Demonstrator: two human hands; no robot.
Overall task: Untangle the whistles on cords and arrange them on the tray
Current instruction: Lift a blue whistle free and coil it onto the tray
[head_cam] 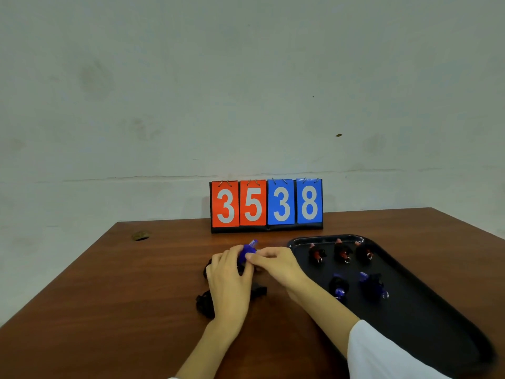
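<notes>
While the left hand point(229, 280) and right hand point(276, 265) meet above the desk point(123, 283), fingers of both pinching a blue whistle point(247, 251), black cord point(205, 305) heaped under the left wrist, black tray point(410, 310) just right, three red whistles point(341, 251) and two blue whistles point(338, 287) on it.

Tray point(426, 318) right of hands, holding five whistles; scoreboard point(267, 205) behind.

We see a brown wooden table point(136, 283) against a pale, stained wall point(191, 91). At its far edge a flip scoreboard point(267, 205) stands upright: red cards reading 35, blue cards 38. Near the far left corner we spot a small brownish thing point(140, 235), too blurred to name.
</notes>
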